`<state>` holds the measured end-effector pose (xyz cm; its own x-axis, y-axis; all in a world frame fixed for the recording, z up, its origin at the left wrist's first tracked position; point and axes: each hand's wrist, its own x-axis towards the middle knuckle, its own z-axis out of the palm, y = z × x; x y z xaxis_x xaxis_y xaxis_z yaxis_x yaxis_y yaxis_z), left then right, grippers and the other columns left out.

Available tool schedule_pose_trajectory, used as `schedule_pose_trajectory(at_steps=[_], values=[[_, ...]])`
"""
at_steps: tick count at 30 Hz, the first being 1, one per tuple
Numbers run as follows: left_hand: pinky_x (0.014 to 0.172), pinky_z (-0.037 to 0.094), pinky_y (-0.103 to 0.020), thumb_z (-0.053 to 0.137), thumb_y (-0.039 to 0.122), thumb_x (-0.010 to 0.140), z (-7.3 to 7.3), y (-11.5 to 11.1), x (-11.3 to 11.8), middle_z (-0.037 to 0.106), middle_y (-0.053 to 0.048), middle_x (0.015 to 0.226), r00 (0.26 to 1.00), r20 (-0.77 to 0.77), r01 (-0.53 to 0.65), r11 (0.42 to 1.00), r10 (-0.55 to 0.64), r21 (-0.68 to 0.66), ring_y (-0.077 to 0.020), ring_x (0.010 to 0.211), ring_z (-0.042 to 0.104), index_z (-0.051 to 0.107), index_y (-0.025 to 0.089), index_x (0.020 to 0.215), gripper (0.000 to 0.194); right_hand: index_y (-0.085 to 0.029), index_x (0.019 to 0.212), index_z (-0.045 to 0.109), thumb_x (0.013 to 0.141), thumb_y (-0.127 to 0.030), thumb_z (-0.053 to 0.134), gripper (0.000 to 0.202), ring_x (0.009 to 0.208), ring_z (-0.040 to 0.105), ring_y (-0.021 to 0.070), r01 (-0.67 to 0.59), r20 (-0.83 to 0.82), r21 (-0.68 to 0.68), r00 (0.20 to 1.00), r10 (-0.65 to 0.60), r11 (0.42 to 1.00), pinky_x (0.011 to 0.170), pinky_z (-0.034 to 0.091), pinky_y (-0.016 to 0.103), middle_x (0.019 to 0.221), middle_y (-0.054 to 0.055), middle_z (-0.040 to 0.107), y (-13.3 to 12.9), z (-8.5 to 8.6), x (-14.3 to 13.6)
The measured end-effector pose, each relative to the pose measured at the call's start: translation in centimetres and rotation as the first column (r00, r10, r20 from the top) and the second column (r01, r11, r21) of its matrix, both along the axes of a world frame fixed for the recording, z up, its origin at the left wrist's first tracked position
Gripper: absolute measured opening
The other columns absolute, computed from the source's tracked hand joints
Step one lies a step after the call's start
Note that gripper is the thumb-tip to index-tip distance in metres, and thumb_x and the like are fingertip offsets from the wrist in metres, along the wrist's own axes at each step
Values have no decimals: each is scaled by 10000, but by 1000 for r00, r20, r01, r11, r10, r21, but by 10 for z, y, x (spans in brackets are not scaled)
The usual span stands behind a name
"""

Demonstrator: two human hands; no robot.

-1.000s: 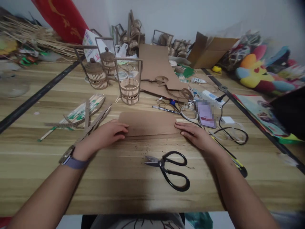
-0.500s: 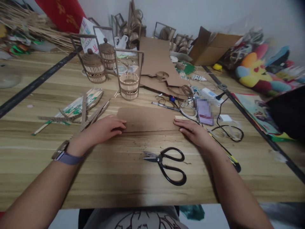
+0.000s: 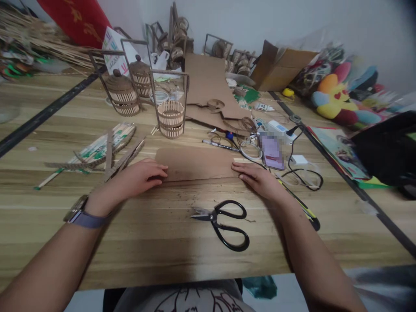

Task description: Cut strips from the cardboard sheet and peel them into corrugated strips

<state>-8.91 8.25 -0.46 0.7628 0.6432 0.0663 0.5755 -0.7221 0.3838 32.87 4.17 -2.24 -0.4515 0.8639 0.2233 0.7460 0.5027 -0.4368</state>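
A rectangular piece of brown cardboard (image 3: 198, 164) lies on the wooden table between my two hands. My left hand (image 3: 146, 175) holds its left end, with the fingertips on the edge and the thumb lower down. At the other end, my right hand (image 3: 255, 175) grips the right edge, fingers together on top and thumb at the near corner. Under part of the cardboard near my right fingers, pale sticks (image 3: 242, 160) poke out. Black-handled scissors (image 3: 212, 216) lie with blades parted on the table, nearer to me, with dark crumbs around the tips.
A small stick bucket (image 3: 171, 119) with a tall handle stands beyond the cardboard, lidded ones (image 3: 121, 95) to its left. Cardboard strips and a pack of sticks (image 3: 107, 143) lie left. A phone (image 3: 272, 151), cables, a pen (image 3: 221, 145) and a yellow cutter (image 3: 302, 206) lie right.
The whole view has shifted slightly, so things appear a little farther left. Both hands stay at the ends of the cardboard, which shows no clear movement on the table.
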Motion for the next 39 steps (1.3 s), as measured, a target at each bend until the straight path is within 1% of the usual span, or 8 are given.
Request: schedule_pose_trajectory(at_steps=[6,12,19,23,27,29,33,39], values=[[992,474,-428,536,284,899,-1,0,0,710,-56,1208,1000,2,0,1000,0,11,-221,1100,640,727,231,1023,234,-256,1260,653,951,-271,492,348,1226,590,248,1,-8,8,1000,-1,1000,1045,473,478,1297,88,658,0,-1,-1],[999,469,-439,518,275,899,0,-1,1,712,-78,1199,1000,-2,6,1000,-6,2,-232,1120,632,723,205,1025,251,-264,1266,650,953,-270,487,352,1234,582,254,3,-16,3,1000,-3,1000,1053,462,497,1300,85,657,0,-3,0],[1007,462,-432,509,274,906,0,-1,1,708,-76,1195,1000,-15,8,1000,-8,-2,-232,1119,621,725,208,1032,259,-260,1270,648,952,-260,486,356,1226,586,251,0,-5,7,1000,0,1000,1049,466,483,1300,87,657,-1,-2,-1],[998,462,-434,505,271,915,-3,-2,1,690,-86,1214,1000,-28,1,999,0,33,-241,1121,603,729,206,1021,256,-243,1264,652,948,-255,493,353,1215,593,251,-4,-5,20,1000,4,1000,1043,473,476,1285,98,665,0,-2,-2],[967,473,-419,524,246,904,-3,-3,6,684,-79,1175,999,-46,-10,997,13,74,-245,1095,591,737,207,949,221,-248,1260,652,946,-251,497,350,1212,597,246,-7,0,19,1000,7,1000,1040,478,468,1279,92,670,0,-1,-2],[959,475,-402,523,221,902,-1,-4,8,679,-87,1146,999,-42,-11,998,14,60,-243,1075,596,739,193,939,221,-254,1259,652,946,-251,492,351,1213,598,245,-7,5,23,1000,7,1000,1040,479,472,1283,88,667,0,-1,-2],[941,479,-353,476,170,921,2,-4,8,662,-80,1128,1000,-10,-24,999,24,-23,-211,1035,618,737,190,968,267,-255,1259,651,948,-258,485,352,1217,599,247,-13,10,33,1000,13,999,1040,481,473,1297,89,659,1,-1,0],[905,477,-315,493,137,913,4,-1,6,649,-57,1063,995,43,-89,992,93,-87,-185,981,621,732,200,996,261,-255,1253,655,957,-304,478,348,1218,598,253,-15,5,41,1000,15,999,1036,484,481,1299,87,657,4,-7,5]])
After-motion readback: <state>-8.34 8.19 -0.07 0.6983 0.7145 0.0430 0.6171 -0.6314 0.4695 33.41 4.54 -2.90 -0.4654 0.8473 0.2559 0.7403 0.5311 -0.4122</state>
